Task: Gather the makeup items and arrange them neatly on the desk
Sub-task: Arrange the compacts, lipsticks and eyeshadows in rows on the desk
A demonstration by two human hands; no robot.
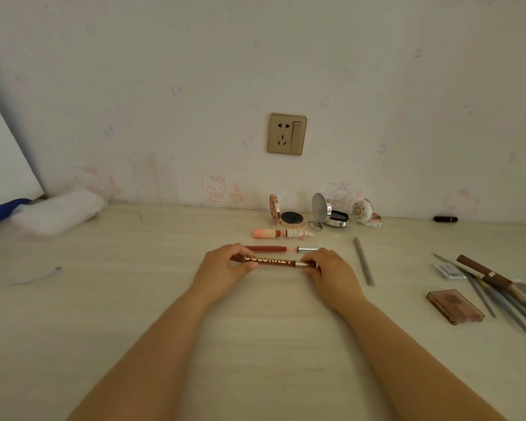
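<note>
Hands at mid-worktop (134, 299), both gripping one lip tube (269, 261): the left hand (222, 268) pinches the dark body end between thumb and curled fingers, and the right hand (328, 273) pinches the silver cap end. The tube lies level, its long axis running left to right across the view, parallel to the wall and at right angles to both forearms; whether it rests on the worktop or is held just above it cannot be told. Just behind it, on the wall side, a second tube (266, 248) lies on the same left-to-right axis, with its silver cap (307, 249) off and lying just beside its tip. Farther back a pink tube (268, 233) lies parallel too, in front of three open compacts (331, 212) near the wall. The held tube thus sits as the front row of a stack of parallel tubes, and any setting-down would likely turn on keeping that axis and a small gap from the second tube. To the right lie a grey pencil (364, 262), pointing toward the wall, a blush case (454, 306), and a loose fan of brushes (498, 296), all nearer the right hand and not yet arranged. A black lipstick (445, 219) lies at the far right by the wall.
</note>
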